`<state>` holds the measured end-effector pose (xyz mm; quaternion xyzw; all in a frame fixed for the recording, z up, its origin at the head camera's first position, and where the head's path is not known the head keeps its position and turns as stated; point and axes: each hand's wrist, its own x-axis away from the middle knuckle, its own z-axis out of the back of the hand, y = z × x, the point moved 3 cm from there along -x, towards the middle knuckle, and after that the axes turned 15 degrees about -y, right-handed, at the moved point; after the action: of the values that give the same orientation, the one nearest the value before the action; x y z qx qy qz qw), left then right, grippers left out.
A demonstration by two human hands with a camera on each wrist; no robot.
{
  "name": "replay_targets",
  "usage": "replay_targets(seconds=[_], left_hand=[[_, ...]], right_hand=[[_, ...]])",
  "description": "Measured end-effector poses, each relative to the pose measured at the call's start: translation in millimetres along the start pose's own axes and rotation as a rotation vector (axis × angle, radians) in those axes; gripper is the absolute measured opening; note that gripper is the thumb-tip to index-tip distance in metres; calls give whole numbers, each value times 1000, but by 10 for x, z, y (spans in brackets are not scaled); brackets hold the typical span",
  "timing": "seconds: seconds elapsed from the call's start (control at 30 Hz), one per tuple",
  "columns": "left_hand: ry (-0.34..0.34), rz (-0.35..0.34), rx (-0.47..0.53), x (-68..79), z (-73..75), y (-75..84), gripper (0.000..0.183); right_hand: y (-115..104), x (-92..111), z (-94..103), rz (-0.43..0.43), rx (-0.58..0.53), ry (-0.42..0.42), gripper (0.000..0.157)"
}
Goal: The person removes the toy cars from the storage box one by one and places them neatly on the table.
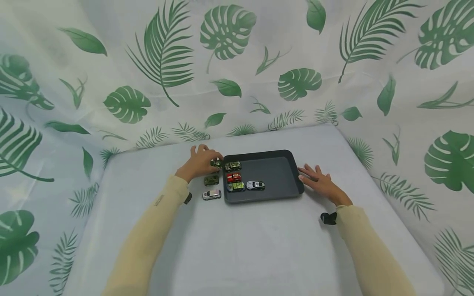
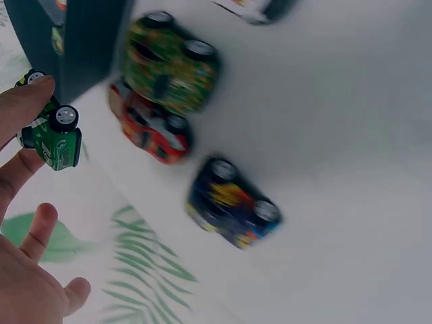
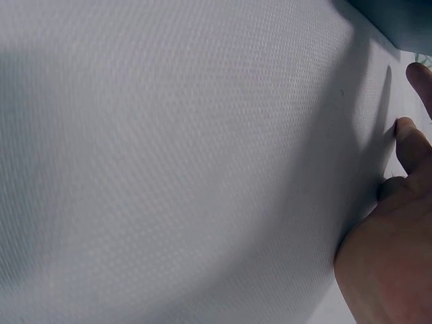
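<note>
My left hand (image 1: 200, 164) pinches a green toy car (image 2: 59, 142) between thumb and finger, just outside the left rim of a dark grey tray (image 1: 277, 176). Inside the tray, on its left side, are a camouflage toy car (image 1: 233, 166), a red one (image 1: 233, 177), a yellow-green one (image 1: 236, 187) and a white one (image 1: 255, 185). My right hand (image 1: 321, 184) lies at the tray's right edge, fingers loosely extended, holding nothing; whether the fingertips touch the rim I cannot tell.
Left of the tray, on the white tabletop (image 1: 259, 246), stand an olive camouflage car (image 1: 211, 180) and a white car (image 1: 212, 195). The left wrist view also shows a red car (image 2: 152, 131) and a dark blue car (image 2: 233, 202) there. A leaf-patterned cloth (image 1: 255, 111) hangs behind.
</note>
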<state>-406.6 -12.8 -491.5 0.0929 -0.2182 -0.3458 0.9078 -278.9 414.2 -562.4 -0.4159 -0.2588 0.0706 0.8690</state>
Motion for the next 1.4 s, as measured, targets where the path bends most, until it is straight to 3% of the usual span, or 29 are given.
replay_targets(seconds=[0.5, 0.77, 1.03, 1.23, 1.4], left_hand=[[12, 93, 55, 400, -238, -430, 36], [3, 115, 49, 484, -424, -583, 39], [20, 117, 28, 530, -509, -619, 41], [32, 117, 5, 548, -571, -618, 37], [33, 122, 9, 578, -584, -609, 38]], right_hand=[[40, 33, 5, -28, 5, -18, 72], [13, 42, -6, -25, 2, -18, 71], [8, 18, -14, -16, -7, -23, 71], [124, -44, 12, 22, -28, 7, 74], [59, -36, 0, 36, -38, 5, 78]])
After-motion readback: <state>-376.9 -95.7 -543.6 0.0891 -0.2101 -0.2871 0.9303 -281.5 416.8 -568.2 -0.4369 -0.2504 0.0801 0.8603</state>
